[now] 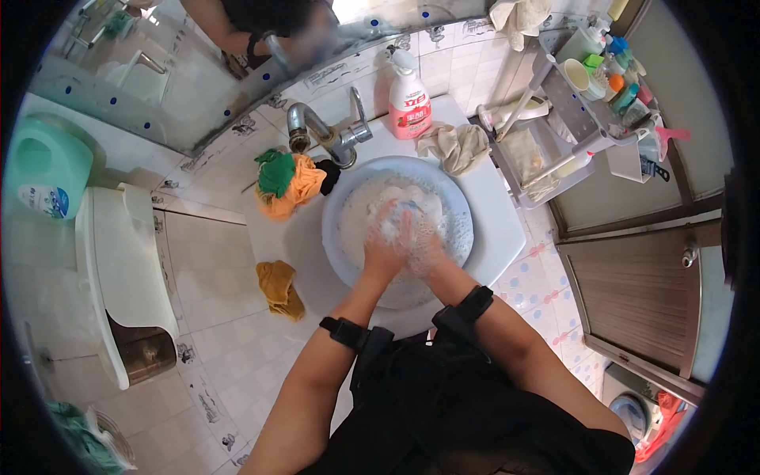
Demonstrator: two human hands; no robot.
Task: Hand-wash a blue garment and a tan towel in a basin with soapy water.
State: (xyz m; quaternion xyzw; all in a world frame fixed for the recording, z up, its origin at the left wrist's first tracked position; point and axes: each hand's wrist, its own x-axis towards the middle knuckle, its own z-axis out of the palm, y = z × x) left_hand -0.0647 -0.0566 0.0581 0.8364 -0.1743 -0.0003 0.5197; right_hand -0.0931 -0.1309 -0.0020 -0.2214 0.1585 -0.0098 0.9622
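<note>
Head view: both hands, left hand (385,247) and right hand (421,241), clutch a sudsy cloth (404,207) inside the basin (457,207), mid-scrub. Behind the basin stands the tap (317,131); rinsing probably follows.

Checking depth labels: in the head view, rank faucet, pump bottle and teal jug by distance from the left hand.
1. Chrome faucet, just beyond the left hand at the basin's back.
2. Pump bottle, behind the basin, farther back.
3. Teal jug, far left.
</note>
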